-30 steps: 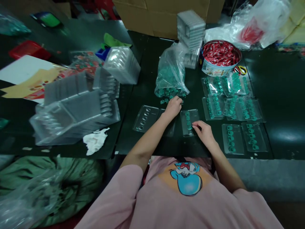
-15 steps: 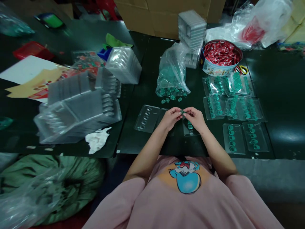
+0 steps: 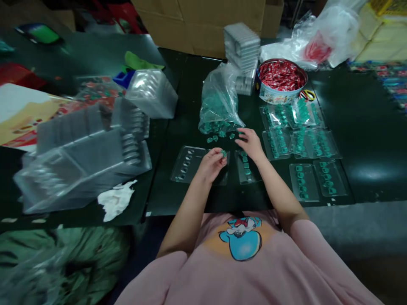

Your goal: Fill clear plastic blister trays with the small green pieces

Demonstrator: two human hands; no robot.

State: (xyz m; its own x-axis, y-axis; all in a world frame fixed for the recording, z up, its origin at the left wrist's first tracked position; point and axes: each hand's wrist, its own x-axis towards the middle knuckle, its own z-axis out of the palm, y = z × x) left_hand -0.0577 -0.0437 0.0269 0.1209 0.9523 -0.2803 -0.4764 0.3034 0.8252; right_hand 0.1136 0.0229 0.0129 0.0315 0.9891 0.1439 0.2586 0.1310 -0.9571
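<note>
My left hand (image 3: 213,163) is closed in a pinch on a small clear green plastic piece (image 3: 224,153), above a clear plastic tray (image 3: 222,180) that it partly hides. My right hand (image 3: 251,145) reaches forward with fingers apart, close to a few loose green pieces (image 3: 232,136) at the mouth of a plastic bag (image 3: 219,97) full of them. Below the right hand lies a clear tray with a column of green pieces (image 3: 246,165). To the left, another clear tray (image 3: 187,164) has a column of moulded hollows.
Filled trays (image 3: 303,182) lie to the right, with more (image 3: 299,144) behind. A round tin (image 3: 280,95) of red packets and scissors (image 3: 307,95) stand farther back. Stacked clear trays (image 3: 82,156) and a crumpled tissue (image 3: 117,199) occupy the left.
My hands have parted: the left has drawn left with a green piece, while the right has reached forward to the loose pieces. The whole view has shifted, moving the table leftward.
</note>
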